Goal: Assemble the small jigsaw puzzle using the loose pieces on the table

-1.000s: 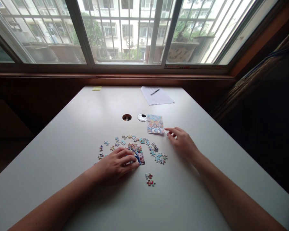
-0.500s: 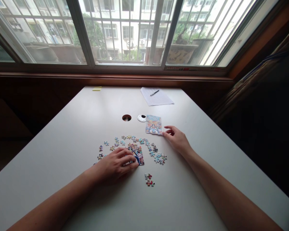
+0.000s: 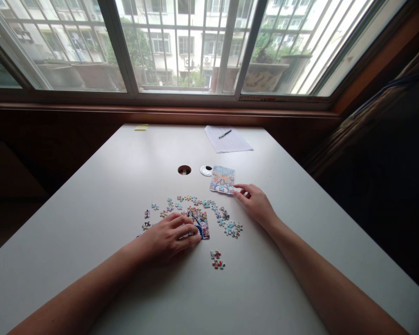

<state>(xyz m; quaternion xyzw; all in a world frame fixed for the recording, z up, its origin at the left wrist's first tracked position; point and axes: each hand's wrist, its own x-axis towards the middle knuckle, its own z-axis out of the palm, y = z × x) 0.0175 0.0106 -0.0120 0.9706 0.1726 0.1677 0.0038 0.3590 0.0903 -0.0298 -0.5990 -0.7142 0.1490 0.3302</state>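
My left hand [image 3: 176, 234] lies over a joined section of jigsaw puzzle [image 3: 204, 222], its bent fingers apart and touching the pieces. The hand covers the left part of that section. Between the thumb and index finger of my right hand [image 3: 253, 199] is the lower right corner of a small printed picture card [image 3: 223, 179] with a blue penguin-like figure. Loose jigsaw pieces [image 3: 233, 228] form an arc behind and beside the joined section. A few more pieces [image 3: 218, 264] lie nearer to me, right of my left hand.
On the white table [image 3: 91, 200], a round cable hole [image 3: 184, 170] and a silver hole cover [image 3: 206, 170] sit beyond the pieces. Paper sheets [image 3: 232, 143] with a pen [image 3: 225, 134] lie at the back, and a yellow strip [image 3: 141, 127] at the back left.
My right fingers have closed on the card's corner, and the card has turned slightly. The left hand stays on the puzzle section. The view has shifted a little.
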